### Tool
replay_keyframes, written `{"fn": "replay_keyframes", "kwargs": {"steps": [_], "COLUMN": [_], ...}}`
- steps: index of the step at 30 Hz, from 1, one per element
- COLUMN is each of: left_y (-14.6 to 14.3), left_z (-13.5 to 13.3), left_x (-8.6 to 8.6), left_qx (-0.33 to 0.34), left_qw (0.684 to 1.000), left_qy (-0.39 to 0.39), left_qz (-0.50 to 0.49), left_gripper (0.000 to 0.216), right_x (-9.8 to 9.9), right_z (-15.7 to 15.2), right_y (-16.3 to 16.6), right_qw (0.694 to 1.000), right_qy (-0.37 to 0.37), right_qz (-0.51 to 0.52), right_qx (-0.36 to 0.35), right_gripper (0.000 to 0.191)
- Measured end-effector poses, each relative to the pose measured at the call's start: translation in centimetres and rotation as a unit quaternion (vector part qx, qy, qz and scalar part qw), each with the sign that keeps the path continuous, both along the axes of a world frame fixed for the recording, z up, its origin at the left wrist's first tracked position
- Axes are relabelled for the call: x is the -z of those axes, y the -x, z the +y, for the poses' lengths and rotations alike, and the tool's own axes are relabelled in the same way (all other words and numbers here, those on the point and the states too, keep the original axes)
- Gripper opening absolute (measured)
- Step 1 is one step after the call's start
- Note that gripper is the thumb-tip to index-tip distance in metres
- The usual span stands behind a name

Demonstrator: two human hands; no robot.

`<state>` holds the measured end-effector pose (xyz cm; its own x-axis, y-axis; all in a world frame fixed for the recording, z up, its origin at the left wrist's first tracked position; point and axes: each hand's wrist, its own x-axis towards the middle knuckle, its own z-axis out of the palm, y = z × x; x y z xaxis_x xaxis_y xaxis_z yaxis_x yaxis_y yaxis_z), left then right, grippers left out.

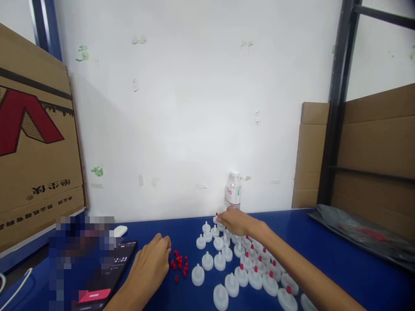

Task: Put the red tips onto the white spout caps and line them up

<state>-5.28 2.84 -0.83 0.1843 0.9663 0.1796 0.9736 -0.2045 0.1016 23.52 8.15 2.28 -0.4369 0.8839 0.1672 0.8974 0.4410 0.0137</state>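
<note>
My left hand (151, 264) rests on the blue table with its fingers curled together, beside a small pile of red tip caps (180, 261); what its fingers hold, if anything, is hidden. My right hand (236, 221) reaches to the back of a group of white nozzle caps (219, 261), its fingers pinched over one at the rear. A red tip shows just left of those fingertips, but what they grip is hidden. Several white nozzle caps on the right carry red tips (255, 269); those on the left and front have bare spouts. My right forearm covers part of the group.
A clear water bottle (234, 192) stands against the white wall. To the left are a phone (118, 270), a white rounded object (120, 231) and a large cardboard box (39, 129). Grey plastic bags (359, 231) lie at the right, before cardboard (376, 142) and a dark metal post (335, 103).
</note>
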Motion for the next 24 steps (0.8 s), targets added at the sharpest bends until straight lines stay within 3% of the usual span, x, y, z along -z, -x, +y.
{"fn": "replay_keyframes", "kwargs": {"steps": [8,19,24], "left_y": [0.3,0.1,-0.1], "left_z": [-0.3,-0.2,-0.4], "left_x": [-0.7,-0.1,-0.5], "left_qx": [-0.004,0.011,0.004], "left_qw": [1.0,0.998,0.999], "left_qy": [0.013,0.043,0.024], "left_qz": [-0.003,-0.05,-0.049], "left_gripper": [0.019,0.016,0.028], "right_x": [-0.4,2.8,2.1], "right_z": [0.0,0.5,0.4], "right_y": [0.4,0.7,1.0], "right_qw": [0.999,0.997,0.992], "right_qy": [-0.026,0.018,-0.01], "right_qz": [0.03,0.076,0.122], "right_qx": [-0.001,-0.014,-0.026], "right_gripper": [0.056,0.067,0.06]}}
